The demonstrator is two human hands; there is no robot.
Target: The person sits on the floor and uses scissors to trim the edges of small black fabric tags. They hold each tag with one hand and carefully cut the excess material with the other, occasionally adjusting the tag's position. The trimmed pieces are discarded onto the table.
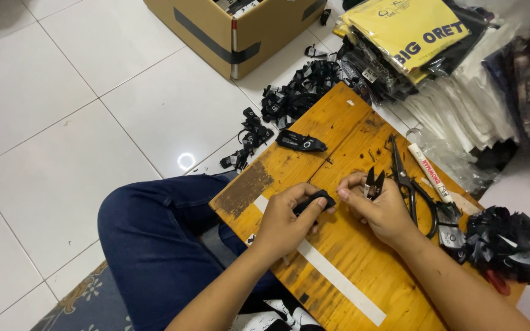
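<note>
Floor: white tiles (62, 122), with a cardboard box (240, 30) well beyond the hands.
Board: a worn wooden board (345, 270) rested across the person's lap.
Left hand: the left hand (286, 220) was curled tight around a small black label (315, 201), pinched at thumb and fingertips.
Right hand: the right hand (381, 208), just beside the label, gripped small thread snips (373, 184), blades upward.
Right of the grip: black scissors (409, 184), a white marker (429, 173) and a heap of black labels (510, 242).

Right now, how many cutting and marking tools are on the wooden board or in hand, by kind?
Thread snips, in the right hand: 1
Black-handled scissors: 1
White marker pen: 1
Total: 3
</note>
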